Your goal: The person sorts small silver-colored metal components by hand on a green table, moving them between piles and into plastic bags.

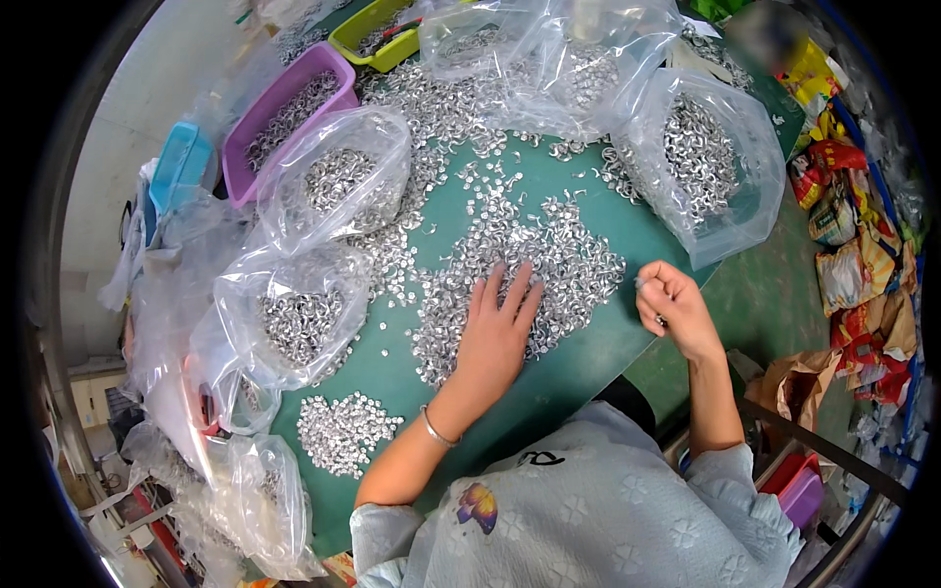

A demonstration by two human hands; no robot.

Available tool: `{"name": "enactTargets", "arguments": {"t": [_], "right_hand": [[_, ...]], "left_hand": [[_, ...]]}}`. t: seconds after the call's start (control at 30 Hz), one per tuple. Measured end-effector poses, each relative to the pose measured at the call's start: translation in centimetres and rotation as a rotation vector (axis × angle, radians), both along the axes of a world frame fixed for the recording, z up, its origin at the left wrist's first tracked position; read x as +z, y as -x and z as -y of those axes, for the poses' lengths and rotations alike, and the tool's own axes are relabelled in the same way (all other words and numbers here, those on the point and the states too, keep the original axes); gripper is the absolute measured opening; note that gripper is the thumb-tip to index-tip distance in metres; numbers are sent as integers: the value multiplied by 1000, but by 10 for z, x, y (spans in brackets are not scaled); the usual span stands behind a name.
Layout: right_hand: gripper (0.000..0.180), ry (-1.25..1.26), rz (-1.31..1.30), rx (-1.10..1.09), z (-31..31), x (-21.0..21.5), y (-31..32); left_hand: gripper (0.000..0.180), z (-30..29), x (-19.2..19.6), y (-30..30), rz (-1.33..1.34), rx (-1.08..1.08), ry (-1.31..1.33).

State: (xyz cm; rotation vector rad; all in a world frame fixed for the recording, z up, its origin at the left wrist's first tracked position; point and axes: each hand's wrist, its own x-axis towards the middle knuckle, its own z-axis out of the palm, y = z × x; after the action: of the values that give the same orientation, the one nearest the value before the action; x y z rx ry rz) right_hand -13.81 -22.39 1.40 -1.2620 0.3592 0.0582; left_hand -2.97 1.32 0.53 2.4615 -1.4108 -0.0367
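Note:
A broad pile of small silver metal pieces (pixel 578 257), many of them curved, lies on the green tabletop (pixel 392 365). My left hand (pixel 498 328) rests on this pile with its fingers spread, a metal bangle (pixel 438 428) round the wrist. Off the pile's right side, by the table edge, my right hand (pixel 676 306) is closed, and bits of small metal pieces show at its fingers. How many it holds is hidden. A smaller heap of silver pieces (pixel 345 433) sits apart, to the left of my left forearm.
Clear plastic bags of metal pieces stand at the right (pixel 753 214) and left (pixel 384 132). Behind the left bags are a purple bin (pixel 235 165), a lime-green tray (pixel 345 46) and a blue bin (pixel 178 162). Colourful packages (pixel 848 279) line the far right, past the table edge.

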Motion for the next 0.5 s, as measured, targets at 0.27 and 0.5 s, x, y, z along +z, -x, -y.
{"name": "enactTargets", "arguments": {"t": [0.27,0.5], "right_hand": [[26,-887,324,-25,3,-27,-11],[25,-321,-17,-196,1,-8,-20]], "left_hand": [[44,-22,4,29,-94,-28,32],[47,-9,6,19,-92,175,136]]}}
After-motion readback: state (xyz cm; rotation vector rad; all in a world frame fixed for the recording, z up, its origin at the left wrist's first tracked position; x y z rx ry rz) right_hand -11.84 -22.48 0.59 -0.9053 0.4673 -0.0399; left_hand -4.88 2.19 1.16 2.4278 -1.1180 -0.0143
